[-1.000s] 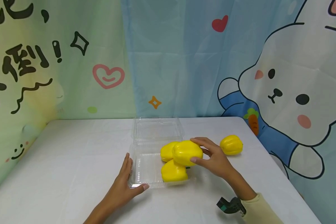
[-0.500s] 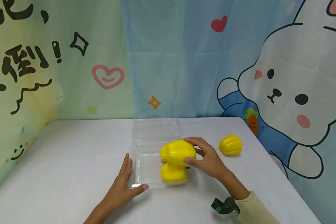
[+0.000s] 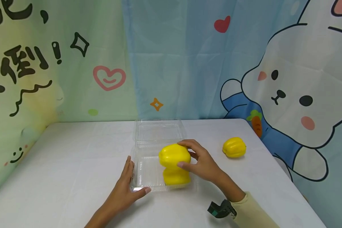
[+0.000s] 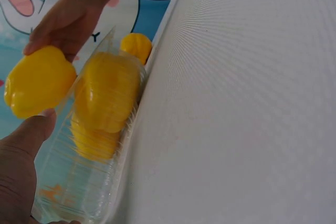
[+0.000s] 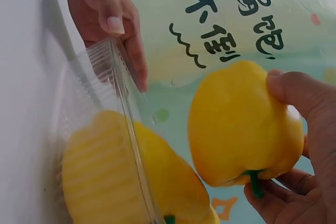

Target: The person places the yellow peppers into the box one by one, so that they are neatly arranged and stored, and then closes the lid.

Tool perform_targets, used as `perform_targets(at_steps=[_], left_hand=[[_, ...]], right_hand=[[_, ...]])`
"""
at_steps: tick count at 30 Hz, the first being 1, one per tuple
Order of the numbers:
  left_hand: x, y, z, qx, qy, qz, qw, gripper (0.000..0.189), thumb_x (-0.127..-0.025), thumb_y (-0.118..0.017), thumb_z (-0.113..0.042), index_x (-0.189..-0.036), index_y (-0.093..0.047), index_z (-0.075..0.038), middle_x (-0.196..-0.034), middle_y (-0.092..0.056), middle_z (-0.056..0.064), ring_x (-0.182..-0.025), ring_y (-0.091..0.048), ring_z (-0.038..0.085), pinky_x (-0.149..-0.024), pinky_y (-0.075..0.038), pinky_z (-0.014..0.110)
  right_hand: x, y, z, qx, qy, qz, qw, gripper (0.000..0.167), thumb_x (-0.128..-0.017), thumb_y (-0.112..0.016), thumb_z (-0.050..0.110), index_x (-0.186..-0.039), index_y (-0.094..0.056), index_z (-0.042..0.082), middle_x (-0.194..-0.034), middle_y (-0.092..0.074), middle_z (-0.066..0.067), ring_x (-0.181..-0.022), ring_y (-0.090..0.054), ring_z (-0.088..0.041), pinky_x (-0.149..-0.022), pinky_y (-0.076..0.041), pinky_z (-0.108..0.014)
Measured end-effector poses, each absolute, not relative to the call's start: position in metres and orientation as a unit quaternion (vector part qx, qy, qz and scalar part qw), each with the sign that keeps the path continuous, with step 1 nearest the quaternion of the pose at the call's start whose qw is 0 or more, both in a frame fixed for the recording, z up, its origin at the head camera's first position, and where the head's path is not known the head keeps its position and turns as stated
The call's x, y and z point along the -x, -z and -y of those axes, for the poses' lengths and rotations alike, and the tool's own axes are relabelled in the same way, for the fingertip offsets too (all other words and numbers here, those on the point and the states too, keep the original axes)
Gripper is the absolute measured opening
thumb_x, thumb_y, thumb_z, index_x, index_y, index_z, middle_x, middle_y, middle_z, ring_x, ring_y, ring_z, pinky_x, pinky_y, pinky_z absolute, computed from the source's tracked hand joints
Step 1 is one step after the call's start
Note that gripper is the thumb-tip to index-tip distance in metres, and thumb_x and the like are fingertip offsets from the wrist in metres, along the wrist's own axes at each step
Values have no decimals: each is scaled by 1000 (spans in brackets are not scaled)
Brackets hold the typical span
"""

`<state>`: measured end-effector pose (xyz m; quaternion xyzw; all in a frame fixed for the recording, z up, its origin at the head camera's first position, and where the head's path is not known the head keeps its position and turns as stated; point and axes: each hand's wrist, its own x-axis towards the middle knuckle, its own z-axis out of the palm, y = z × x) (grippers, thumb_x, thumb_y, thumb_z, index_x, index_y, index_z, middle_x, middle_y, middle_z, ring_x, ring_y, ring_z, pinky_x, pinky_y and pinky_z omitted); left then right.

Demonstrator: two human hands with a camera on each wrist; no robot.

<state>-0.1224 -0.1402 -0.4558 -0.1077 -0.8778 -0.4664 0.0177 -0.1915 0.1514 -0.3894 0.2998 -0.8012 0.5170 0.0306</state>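
Observation:
My right hand (image 3: 200, 162) grips a yellow bell pepper (image 3: 174, 155) above a clear plastic clamshell box (image 3: 148, 172). Its green stem shows in the right wrist view, where the pepper (image 5: 241, 124) is held at its side by the thumb. A second yellow bell pepper (image 3: 176, 177) lies in the box's front right part. Through the clear wall in the left wrist view a further bell pepper (image 4: 94, 142) shows; the held one hides it in the head view. My left hand (image 3: 125, 191) rests against the box's front left corner, fingers straight along the side, thumb at the front.
Another yellow bell pepper (image 3: 234, 147) lies on the white table (image 3: 74, 171), right of the box. The box's clear lid (image 3: 160, 131) lies folded back toward the table's far edge. Behind stands a printed curtain (image 3: 171, 63). A dark wrist device (image 3: 222, 209) sits on the right forearm.
My right hand has carried the bell pepper leftward, farther over the box, covering the rear pepper from the head view. My left hand stays at the box corner.

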Motion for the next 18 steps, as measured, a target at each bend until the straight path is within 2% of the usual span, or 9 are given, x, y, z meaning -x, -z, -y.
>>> perform_targets(at_steps=[3, 12, 18], left_hand=[[122, 456, 140, 108, 466, 878, 18, 115, -77, -78, -52, -153, -11, 3, -162, 9, -1, -146, -8, 32, -112, -18, 55], [123, 453, 139, 100, 462, 881, 17, 115, -77, -80, -49, -154, -12, 2, -162, 8, 0, -146, -7, 32, -111, -19, 54], [122, 452, 139, 96, 470, 877, 10, 115, -76, -80, -49, -154, -12, 1, -162, 8, -1, -146, -9, 30, -111, -20, 54]], right_hand=[[190, 388, -146, -301, -512, 804, 25, 54, -84, -78, 21, -132, -54, 16, -132, -50, 2, -117, -52, -19, -99, -45, -40], [188, 386, -134, -315, -509, 801, 28, 59, -83, -79, 19, -135, -53, 10, -134, -49, -1, -116, -53, -21, -97, -46, -37], [188, 384, -122, -326, -512, 795, 10, 58, -84, -78, 20, -136, -53, 14, -134, -48, 0, -115, -53, -19, -98, -46, -36]])
